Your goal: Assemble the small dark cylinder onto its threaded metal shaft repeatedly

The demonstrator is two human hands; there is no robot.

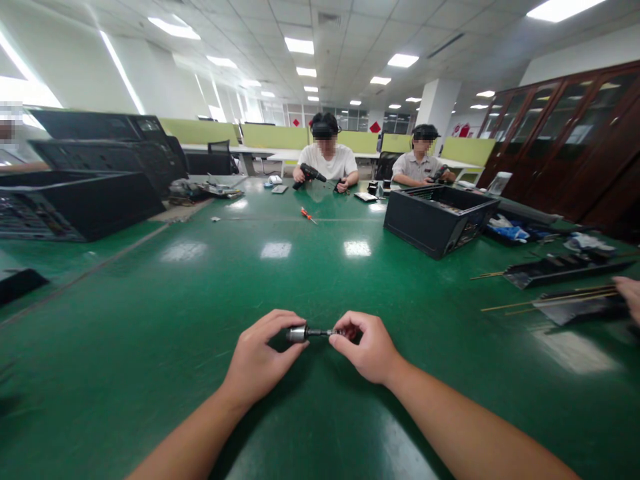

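Close in front of me, just over the green table (210, 287), a short silver metal cylinder with a thin dark shaft (317, 333) lies level between my hands. My left hand (263, 357) grips the thick cylinder end between thumb and fingers. At the other end, the thumb and fingers of my right hand (367, 347) pinch the tip of the shaft. Part of that tip is covered by my fingers, so its exact kind cannot be made out.
An orange screwdriver (307, 215) lies farther up the table. Black computer cases stand at left (120, 203) and right (435, 223). Long thin rods and dark trays (565, 267) lie at right. Across the table, a person holds a power drill (313, 173); another sits beside them.
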